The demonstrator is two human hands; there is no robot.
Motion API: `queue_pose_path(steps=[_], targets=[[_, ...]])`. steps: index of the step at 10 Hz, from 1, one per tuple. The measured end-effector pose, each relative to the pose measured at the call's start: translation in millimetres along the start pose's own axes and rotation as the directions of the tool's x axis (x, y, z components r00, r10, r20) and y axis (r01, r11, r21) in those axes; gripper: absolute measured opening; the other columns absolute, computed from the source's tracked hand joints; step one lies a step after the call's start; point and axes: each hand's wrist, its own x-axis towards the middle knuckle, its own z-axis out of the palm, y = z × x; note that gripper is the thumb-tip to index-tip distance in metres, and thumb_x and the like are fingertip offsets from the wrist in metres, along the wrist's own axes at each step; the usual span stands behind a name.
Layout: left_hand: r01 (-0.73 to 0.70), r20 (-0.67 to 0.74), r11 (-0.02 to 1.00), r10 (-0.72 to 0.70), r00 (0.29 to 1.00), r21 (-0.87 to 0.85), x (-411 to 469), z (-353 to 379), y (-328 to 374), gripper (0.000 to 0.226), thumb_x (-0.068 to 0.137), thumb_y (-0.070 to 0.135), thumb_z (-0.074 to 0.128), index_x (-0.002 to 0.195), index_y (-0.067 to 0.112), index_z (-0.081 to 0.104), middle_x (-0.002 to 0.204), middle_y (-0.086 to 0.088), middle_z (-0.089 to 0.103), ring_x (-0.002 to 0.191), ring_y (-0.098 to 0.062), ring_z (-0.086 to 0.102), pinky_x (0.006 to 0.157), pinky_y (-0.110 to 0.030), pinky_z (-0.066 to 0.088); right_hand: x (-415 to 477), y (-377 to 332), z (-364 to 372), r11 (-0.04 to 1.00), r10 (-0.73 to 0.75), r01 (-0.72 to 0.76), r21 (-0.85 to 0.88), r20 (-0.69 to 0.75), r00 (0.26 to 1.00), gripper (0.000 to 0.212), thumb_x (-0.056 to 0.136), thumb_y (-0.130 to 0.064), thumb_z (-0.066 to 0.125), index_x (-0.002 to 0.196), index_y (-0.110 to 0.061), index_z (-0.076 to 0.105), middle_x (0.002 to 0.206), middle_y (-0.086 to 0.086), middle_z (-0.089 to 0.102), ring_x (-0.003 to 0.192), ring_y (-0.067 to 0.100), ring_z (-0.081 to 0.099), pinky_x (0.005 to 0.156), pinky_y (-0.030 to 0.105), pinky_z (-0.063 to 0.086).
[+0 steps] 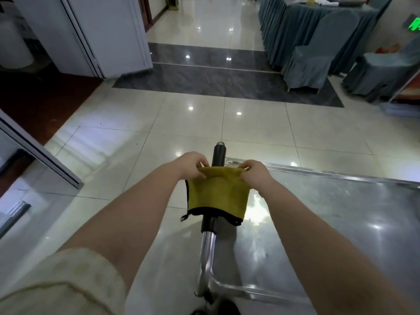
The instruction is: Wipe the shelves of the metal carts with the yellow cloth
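Head view
Room: a hall with a glossy pale tiled floor (250, 123) crossed by a dark marble band (216, 83); a white folding partition (91, 30) stands at the left, and blue-grey skirted tables (284, 26) with covered chairs (316, 55) line the right. A green lit sign (414, 25) glows at the far right edge.
Metal cart: its shiny top shelf (329, 219) fills the lower right and mirrors the ceiling lights.
Handle: the cart's steel bar with a black grip (218, 153) runs away from the camera along the shelf's left end.
Yellow cloth: the yellow cloth (218, 194), trimmed in black, hangs spread over the handle, near the shelf's left end; its top edge is stretched between both hands.
Left hand: the left hand (193, 164) pinches the cloth's upper left corner, fingers curled over the edge.
Right hand: the right hand (256, 172) pinches the upper right corner the same way.
Sleeve: a cream sleeve (56, 280) is rolled up on the left arm.
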Motion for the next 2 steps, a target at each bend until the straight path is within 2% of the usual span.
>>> queue_pose_path(steps=[1, 2], targets=[[0.060, -0.073, 0.998, -0.059, 0.996, 0.006, 21.6, 27.4, -17.4, 0.034, 0.087, 0.023, 0.072, 0.119, 0.025, 0.062, 0.116, 0.003, 0.061, 0.107, -0.019, 0.057, 0.095, -0.037, 0.048, 18.1, 19.7, 17.5, 0.996, -0.039, 0.033, -0.083, -0.067, 0.997, 0.020, 0.087, -0.003, 0.058, 0.100, -0.018, 0.060, 0.095, 0.002, 0.059, 0.080, 0.017, 0.054, 0.062, 0.024, 0.043], [0.044, -0.103, 0.997, -0.051, 0.993, -0.067, 27.6, 31.3, -26.2, 0.039, 0.086, 0.021, 0.073, 0.123, 0.027, 0.061, 0.125, 0.002, 0.060, 0.113, -0.020, 0.056, 0.098, -0.038, 0.048, 22.1, 26.2, 27.0, 0.990, -0.088, 0.078, -0.121, -0.081, 0.993, 0.027, 0.088, -0.006, 0.058, 0.114, -0.014, 0.061, 0.106, 0.003, 0.060, 0.087, 0.017, 0.056, 0.062, 0.023, 0.042]])
